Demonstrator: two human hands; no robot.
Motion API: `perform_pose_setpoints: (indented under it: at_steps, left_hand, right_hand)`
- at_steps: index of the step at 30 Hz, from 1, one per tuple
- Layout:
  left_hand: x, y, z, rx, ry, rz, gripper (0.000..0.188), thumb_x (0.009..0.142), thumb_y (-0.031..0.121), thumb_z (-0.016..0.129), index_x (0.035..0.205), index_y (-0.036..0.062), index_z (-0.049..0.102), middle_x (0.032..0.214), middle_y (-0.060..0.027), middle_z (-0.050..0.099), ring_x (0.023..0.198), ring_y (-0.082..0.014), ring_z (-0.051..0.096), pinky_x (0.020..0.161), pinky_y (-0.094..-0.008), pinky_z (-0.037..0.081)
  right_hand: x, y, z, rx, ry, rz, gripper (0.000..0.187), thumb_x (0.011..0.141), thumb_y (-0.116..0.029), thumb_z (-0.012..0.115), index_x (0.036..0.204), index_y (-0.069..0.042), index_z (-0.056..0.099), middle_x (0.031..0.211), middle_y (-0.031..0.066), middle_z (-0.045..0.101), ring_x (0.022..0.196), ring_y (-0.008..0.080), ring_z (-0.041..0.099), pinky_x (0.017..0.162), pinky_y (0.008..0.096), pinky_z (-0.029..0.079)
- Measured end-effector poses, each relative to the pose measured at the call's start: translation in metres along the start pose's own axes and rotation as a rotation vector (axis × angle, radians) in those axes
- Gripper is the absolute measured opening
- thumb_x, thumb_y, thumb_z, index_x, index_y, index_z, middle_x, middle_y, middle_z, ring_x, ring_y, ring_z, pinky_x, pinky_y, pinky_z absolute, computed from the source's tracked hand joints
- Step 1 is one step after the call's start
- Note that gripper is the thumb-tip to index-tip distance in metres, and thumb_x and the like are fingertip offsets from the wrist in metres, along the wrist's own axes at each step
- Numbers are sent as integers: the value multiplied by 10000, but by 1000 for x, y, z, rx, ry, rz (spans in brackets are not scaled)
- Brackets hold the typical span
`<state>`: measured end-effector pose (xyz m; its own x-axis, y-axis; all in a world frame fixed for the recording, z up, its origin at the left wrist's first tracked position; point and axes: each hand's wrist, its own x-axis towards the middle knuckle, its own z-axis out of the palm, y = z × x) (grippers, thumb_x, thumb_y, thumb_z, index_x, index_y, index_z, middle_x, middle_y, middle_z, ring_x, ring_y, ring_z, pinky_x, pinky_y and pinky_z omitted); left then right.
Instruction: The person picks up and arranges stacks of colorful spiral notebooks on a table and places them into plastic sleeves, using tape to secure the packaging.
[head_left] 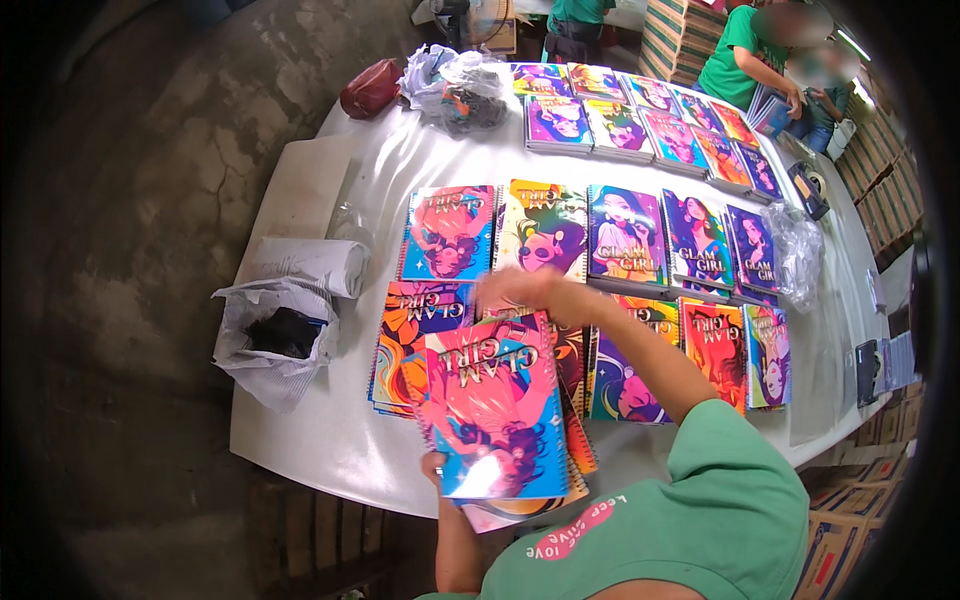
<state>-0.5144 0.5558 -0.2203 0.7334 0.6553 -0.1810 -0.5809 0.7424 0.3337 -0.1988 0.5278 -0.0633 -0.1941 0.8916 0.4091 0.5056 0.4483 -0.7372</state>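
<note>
My left hand (435, 468) grips the left edge of a small fanned stack of spiral notebooks, held at the table's near edge. The top notebook (497, 420) has a pink and blue cover with a drawn figure. My right hand (522, 292) is stretched over the table, above the gap between the two nearer rows of notebooks. Motion blurs its fingers, so their grip is unclear. Just beyond it lies a cream and purple notebook (543, 225), with another pink and blue notebook (448, 232) to its left. An orange and purple notebook pile (395, 345) lies left of the held stack.
More notebook piles (610, 125) fill the white table's (330, 440) far side. Along the left are a plastic bag with dark contents (280, 335), a white roll (310, 266) and a red pouch (370, 88). Clear plastic (797, 255) lies right. People in green (735, 60) work beyond.
</note>
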Motion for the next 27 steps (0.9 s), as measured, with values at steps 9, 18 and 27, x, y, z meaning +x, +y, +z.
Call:
perform_pose_setpoints:
  at_steps: [9,18,27]
  left_hand:
    - [-14,1,-17,146,66,-86,604,661,324,627,1140,-18,494,982,-134,620,894,-254,620,784,-371,530]
    - [29,-27,51,34,-84,-54,648,655,341,652,1166,-17,477,1026,-144,598,929,-262,607,802,-385,526]
    - [-1,-88,50,1,-50,-212,793,660,443,677,1259,-6,416,1169,-167,529,1048,-290,555,877,-423,496]
  right_hand:
    - [-64,48,5,-599,802,247,298,839,-34,571,1134,-59,612,1004,131,669,912,295,650,811,344,530]
    - [-48,-49,-45,195,292,-121,260,806,15,624,1062,-29,608,1078,112,639,1086,224,577,960,360,441]
    - [-193,49,-50,-841,313,861,598,757,-240,652,1318,-141,471,1437,103,378,1348,270,325,1106,539,182]
